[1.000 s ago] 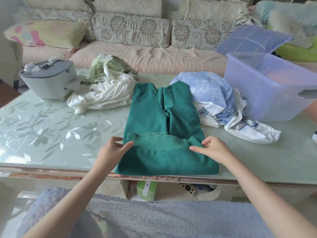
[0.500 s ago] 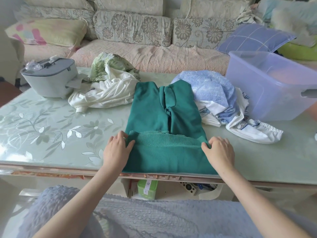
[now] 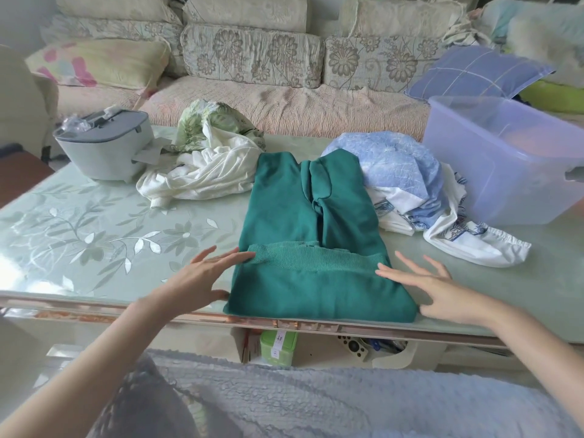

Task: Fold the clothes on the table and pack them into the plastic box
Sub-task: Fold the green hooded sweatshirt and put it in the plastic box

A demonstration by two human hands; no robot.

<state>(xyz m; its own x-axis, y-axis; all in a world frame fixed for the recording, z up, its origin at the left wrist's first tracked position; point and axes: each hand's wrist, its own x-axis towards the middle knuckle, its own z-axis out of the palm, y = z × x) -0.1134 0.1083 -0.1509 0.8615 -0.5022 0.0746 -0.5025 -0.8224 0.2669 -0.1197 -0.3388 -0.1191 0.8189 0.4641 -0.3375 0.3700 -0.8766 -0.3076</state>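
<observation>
The green sweater (image 3: 316, 279) lies half-folded at the desk's (image 3: 94, 222) near edge, left hand (image 3: 196, 276) and right hand (image 3: 442, 289) flanking it, fingers (image 3: 234, 257) spread and released. Soft, limp knit likely sags; best taken by both side edges of the fold.

One sweater (image 3: 303, 248), at the table's (image 3: 94, 235) near edge. Two loose piles of clothes by the far edge: white heap (image 3: 208, 172), blue heap (image 3: 401, 172). One box (image 3: 493, 172), at the right edge. One case (image 3: 107, 153), far left corner. Two hands: left hand (image 3: 199, 279), right hand (image 3: 433, 286). Two pillows on one sofa (image 3: 284, 109): pink pillow (image 3: 98, 61), blue pillow (image 3: 477, 74).
</observation>
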